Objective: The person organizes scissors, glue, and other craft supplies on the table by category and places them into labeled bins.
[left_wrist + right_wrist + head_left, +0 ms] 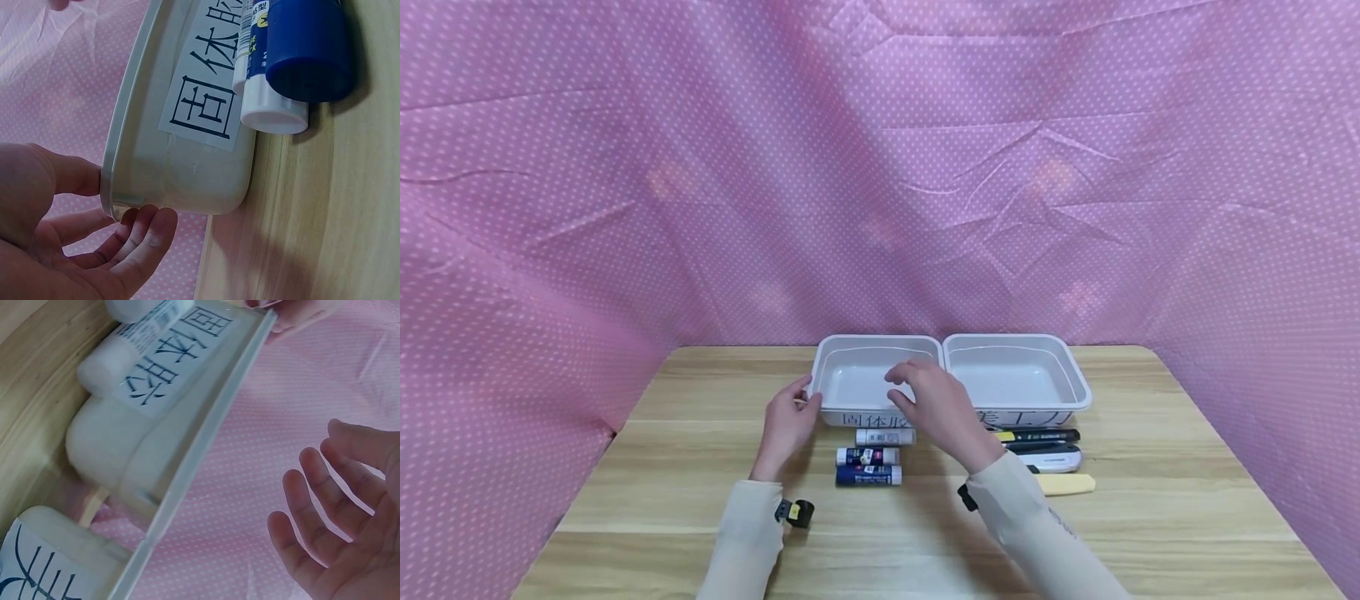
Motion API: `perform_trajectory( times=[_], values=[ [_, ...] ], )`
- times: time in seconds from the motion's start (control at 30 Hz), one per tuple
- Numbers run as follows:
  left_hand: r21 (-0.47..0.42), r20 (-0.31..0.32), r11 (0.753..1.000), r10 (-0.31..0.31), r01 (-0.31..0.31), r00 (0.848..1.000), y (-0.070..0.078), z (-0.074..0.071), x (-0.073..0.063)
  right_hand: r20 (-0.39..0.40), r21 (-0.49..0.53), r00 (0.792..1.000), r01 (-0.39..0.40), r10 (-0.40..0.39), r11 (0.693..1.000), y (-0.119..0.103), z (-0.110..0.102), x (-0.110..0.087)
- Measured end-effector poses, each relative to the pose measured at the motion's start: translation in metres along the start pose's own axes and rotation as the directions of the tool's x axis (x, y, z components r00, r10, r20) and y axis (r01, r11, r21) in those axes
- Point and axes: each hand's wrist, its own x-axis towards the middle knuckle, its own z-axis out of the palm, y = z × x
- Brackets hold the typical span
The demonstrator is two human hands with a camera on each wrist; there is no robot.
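Two white plastic boxes stand side by side. My left hand [787, 423] holds the left box [820, 367] at its left end; in the left wrist view its thumb [78, 177] touches the rim and the other fingers lie against the end wall. Over that box hovers my right hand [936, 408], fingers loosely bent and nothing in them. Three glue sticks lie before the left box: a white one [886, 437], a dark blue one with a white end [867, 457] and another blue one [868, 476]. The right box [1078, 379] is touched by neither hand.
In front of the right box lie a black and yellow utility knife [1045, 435], a grey-white one [1056, 459] and a yellow one [1067, 484], partly behind the right forearm. Both boxes bear paper labels with characters. A pink dotted cloth [880, 167] surrounds the wooden table [715, 433].
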Motion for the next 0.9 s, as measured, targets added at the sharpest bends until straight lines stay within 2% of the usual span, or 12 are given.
perform_trajectory(
  times=[0.2,0.37,0.53,0.9],
  values=[
    [-0.004,0.001,1.0,-0.007,0.007,1.0,-0.001,0.001,0.0,-0.005,0.021,1.0,-0.003,0.003,1.0,-0.009,-0.004,-0.014],
    [-0.003,0.007,1.0,-0.021,0.021,1.0,-0.001,0.002,0.0,-0.007,-0.014,0.999,0.047,-0.047,0.999,-0.011,-0.001,-0.023],
    [-0.001,0.007,1.0,-0.025,0.025,1.0,-0.001,0.002,0.0,0.014,-0.069,0.996,0.094,-0.093,0.993,-0.011,0.004,-0.031],
    [-0.014,-0.008,1.0,-0.013,0.013,1.0,-0.002,0.004,0.001,0.057,-0.052,0.991,0.125,-0.122,0.991,-0.007,0.026,-0.047]
  ],
)
